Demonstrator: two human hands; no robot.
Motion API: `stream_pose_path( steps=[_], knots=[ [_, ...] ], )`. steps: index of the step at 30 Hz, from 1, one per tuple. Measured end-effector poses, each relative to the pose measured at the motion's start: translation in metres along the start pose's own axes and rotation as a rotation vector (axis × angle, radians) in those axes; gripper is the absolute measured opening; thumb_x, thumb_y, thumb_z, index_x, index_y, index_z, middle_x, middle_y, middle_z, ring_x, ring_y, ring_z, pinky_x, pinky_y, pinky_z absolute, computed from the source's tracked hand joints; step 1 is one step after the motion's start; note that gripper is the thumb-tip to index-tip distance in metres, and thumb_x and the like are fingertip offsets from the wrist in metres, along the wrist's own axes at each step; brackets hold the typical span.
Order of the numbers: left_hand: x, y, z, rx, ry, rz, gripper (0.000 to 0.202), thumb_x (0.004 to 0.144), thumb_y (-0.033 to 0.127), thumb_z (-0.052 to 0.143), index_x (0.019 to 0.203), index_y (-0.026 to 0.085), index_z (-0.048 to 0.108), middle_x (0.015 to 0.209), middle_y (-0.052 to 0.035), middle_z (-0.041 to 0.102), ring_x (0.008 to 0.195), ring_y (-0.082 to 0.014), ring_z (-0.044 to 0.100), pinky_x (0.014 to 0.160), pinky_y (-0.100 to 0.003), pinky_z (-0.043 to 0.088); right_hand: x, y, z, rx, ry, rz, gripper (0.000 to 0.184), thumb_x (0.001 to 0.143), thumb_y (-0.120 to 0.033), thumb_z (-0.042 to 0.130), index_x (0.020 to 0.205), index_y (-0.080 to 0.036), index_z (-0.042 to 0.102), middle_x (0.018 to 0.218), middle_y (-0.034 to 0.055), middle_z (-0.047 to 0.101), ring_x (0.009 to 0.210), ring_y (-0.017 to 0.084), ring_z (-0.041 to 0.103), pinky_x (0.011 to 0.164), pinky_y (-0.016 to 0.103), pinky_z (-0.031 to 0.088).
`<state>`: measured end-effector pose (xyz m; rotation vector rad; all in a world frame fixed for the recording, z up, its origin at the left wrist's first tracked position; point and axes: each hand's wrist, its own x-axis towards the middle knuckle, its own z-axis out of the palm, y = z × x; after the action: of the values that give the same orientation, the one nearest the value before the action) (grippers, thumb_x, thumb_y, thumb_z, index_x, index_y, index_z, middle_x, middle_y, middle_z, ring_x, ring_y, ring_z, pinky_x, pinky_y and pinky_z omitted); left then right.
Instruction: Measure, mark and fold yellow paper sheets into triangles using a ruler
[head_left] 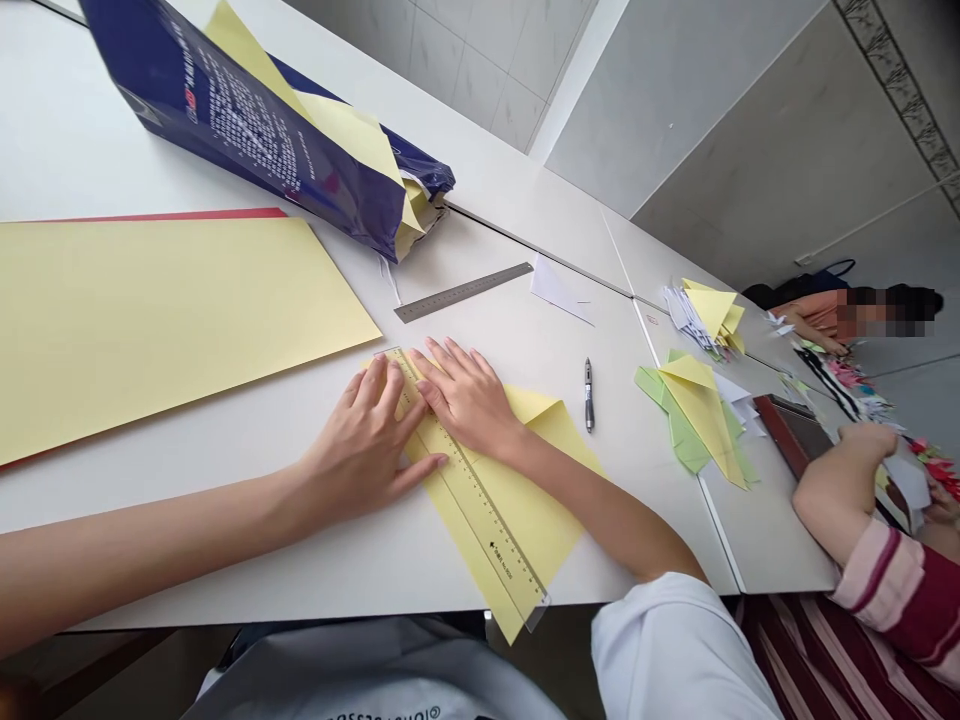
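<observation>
A clear plastic ruler (489,512) lies slantwise across a yellow sheet of paper (551,500), which has a folded flap along its far right side. My left hand (375,430) rests on the ruler's upper end and the paper's left edge, fingers slightly bent and thumb spread apart. Beside it, my right hand (469,395) lies flat with spread fingers over the ruler's edge and the paper. Neither hand grips anything. The ruler's near end and a corner of the paper stick out past the table's front edge.
Left lies a stack of large yellow sheets (172,320); behind it, a blue bag (262,130) holding yellow paper. A steel ruler (465,292), folded white paper (556,290) and a pen (589,395) lie ahead. Folded papers (697,410) sit right, near a co-worker's arm (844,490).
</observation>
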<state>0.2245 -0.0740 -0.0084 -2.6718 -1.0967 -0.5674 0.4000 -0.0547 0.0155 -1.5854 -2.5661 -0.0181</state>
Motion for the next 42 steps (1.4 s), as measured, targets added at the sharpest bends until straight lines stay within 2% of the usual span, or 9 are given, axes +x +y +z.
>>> stream_pose_path(
  steps=[5, 10, 15, 21, 27, 32, 37, 42],
  knots=[
    [0.0, -0.002, 0.0, -0.003, 0.006, 0.011, 0.07, 0.088, 0.063, 0.044, 0.126, 0.007, 0.06, 0.126, -0.0301, 0.049, 0.129, -0.0511, 0.043, 0.1, -0.059, 0.044, -0.015, 0.0, 0.002, -0.001, 0.024, 0.087, 0.054, 0.105, -0.045, 0.02, 0.148, -0.021, 0.041, 0.156, 0.0027, 0.037, 0.147, 0.024, 0.031, 0.119, 0.049, 0.03],
    [0.0, -0.001, 0.0, -0.021, -0.025, -0.012, 0.074, 0.089, 0.066, 0.041, 0.139, 0.013, 0.05, 0.128, -0.0247, 0.05, 0.132, -0.0484, 0.04, 0.102, -0.059, 0.042, -0.038, 0.009, 0.003, -0.014, 0.06, 0.171, 0.055, 0.105, -0.045, 0.02, 0.147, -0.018, 0.043, 0.155, 0.0042, 0.039, 0.145, 0.025, 0.035, 0.12, 0.051, 0.027],
    [0.003, -0.001, -0.001, -0.071, -0.039, -0.021, 0.075, 0.089, 0.066, 0.039, 0.141, 0.012, 0.048, 0.128, -0.0263, 0.05, 0.134, -0.0488, 0.037, 0.105, -0.061, 0.038, -0.059, 0.016, 0.004, -0.036, 0.106, 0.257, 0.054, 0.105, -0.043, 0.023, 0.145, -0.016, 0.047, 0.152, 0.0066, 0.043, 0.144, 0.026, 0.037, 0.121, 0.053, 0.024],
    [0.003, -0.001, -0.004, -0.078, -0.057, -0.03, 0.075, 0.09, 0.066, 0.039, 0.142, 0.013, 0.047, 0.128, -0.0248, 0.047, 0.134, -0.0485, 0.036, 0.106, -0.061, 0.038, -0.083, 0.025, 0.008, -0.12, 0.202, 0.38, 0.055, 0.104, -0.044, 0.027, 0.138, -0.011, 0.055, 0.145, 0.0133, 0.052, 0.139, 0.032, 0.044, 0.115, 0.056, 0.032],
    [0.003, -0.001, -0.002, -0.071, -0.06, -0.026, 0.076, 0.09, 0.067, 0.035, 0.142, 0.013, 0.045, 0.127, -0.0243, 0.047, 0.134, -0.0481, 0.035, 0.105, -0.061, 0.038, -0.104, 0.042, 0.01, -0.19, 0.221, 0.49, 0.059, 0.104, -0.043, 0.026, 0.132, -0.005, 0.059, 0.138, 0.0194, 0.056, 0.132, 0.034, 0.052, 0.11, 0.055, 0.039],
    [0.003, -0.001, -0.003, -0.073, -0.064, -0.028, 0.076, 0.09, 0.067, 0.035, 0.143, 0.013, 0.043, 0.127, -0.0236, 0.047, 0.134, -0.0477, 0.034, 0.106, -0.062, 0.037, -0.111, 0.045, 0.011, -0.177, 0.225, 0.528, 0.056, 0.103, -0.042, 0.028, 0.132, -0.006, 0.059, 0.139, 0.0189, 0.056, 0.13, 0.034, 0.054, 0.108, 0.055, 0.041],
    [0.003, -0.001, -0.004, -0.05, -0.077, -0.024, 0.077, 0.09, 0.068, 0.036, 0.143, 0.012, 0.043, 0.129, -0.0239, 0.045, 0.133, -0.0472, 0.036, 0.106, -0.06, 0.038, -0.112, 0.045, 0.013, -0.183, 0.257, 0.565, 0.059, 0.102, -0.044, 0.031, 0.132, -0.001, 0.058, 0.138, 0.0221, 0.056, 0.131, 0.034, 0.053, 0.107, 0.05, 0.044],
    [0.002, -0.001, -0.001, -0.067, -0.069, -0.029, 0.075, 0.091, 0.067, 0.033, 0.142, 0.013, 0.044, 0.13, -0.0247, 0.045, 0.134, -0.0474, 0.035, 0.105, -0.062, 0.037, -0.115, 0.047, 0.015, -0.182, 0.249, 0.596, 0.062, 0.102, -0.047, 0.028, 0.133, -0.001, 0.057, 0.14, 0.0203, 0.054, 0.133, 0.032, 0.051, 0.111, 0.048, 0.041]
  ],
)
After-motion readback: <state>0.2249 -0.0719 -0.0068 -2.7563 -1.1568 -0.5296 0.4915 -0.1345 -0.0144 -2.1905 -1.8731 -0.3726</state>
